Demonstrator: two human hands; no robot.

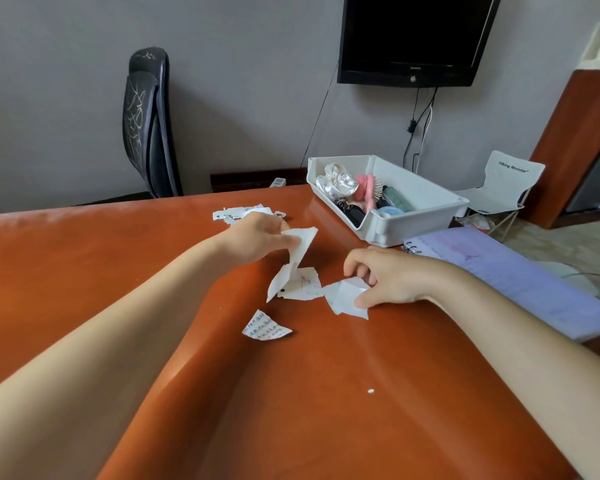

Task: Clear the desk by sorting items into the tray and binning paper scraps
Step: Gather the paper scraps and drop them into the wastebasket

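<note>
My left hand [257, 237] pinches a long white paper scrap [297, 251] that hangs down to the orange desk [84, 271]. My right hand [385, 275] pinches a folded white scrap [343, 299] lying on the desk. Between them lies a torn scrap with scribbles [305, 284]. A scrap with handwriting [265, 327] lies nearer to me. Several more scraps [236, 213] sit beyond my left hand. The white tray [426, 216] at the back right holds a pink hairbrush [368, 188], a silver item, keys and tape.
A purple spiral notebook [510, 278] lies at the desk's right edge beside the tray. A tiny white speck [370, 391] sits on the desk near me. A black chair [146, 126] stands behind the desk, a folding camp chair [503, 185] to the right, a wall screen [413, 39] above.
</note>
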